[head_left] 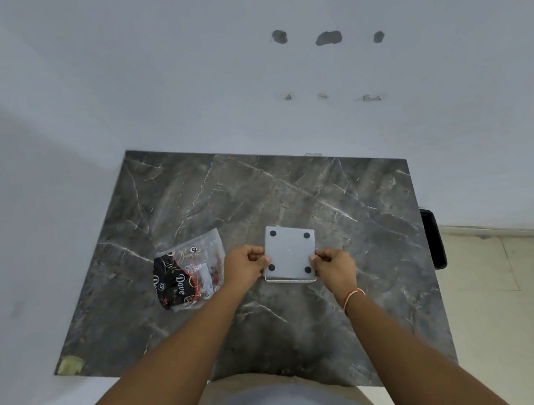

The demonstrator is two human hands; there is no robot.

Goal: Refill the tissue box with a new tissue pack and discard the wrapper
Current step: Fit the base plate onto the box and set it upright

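A square grey tissue box (289, 253) lies upside down on the dark marble table (227, 198), its flat base with black round feet at the corners facing up. My left hand (246, 262) pinches the box's left edge and my right hand (331, 262) pinches its right edge. A white rim shows under the box's near side. To the left lies a crumpled clear and black plastic wrapper (190, 275) printed "Dove", flat on the table, just beside my left wrist. What is inside the box is hidden.
A white wall rises behind the table, with a few holes in it. A black object (432, 238) stands by the table's right edge over a pale tiled floor (503, 296). A patch of tape (70, 364) marks the table's near left corner.
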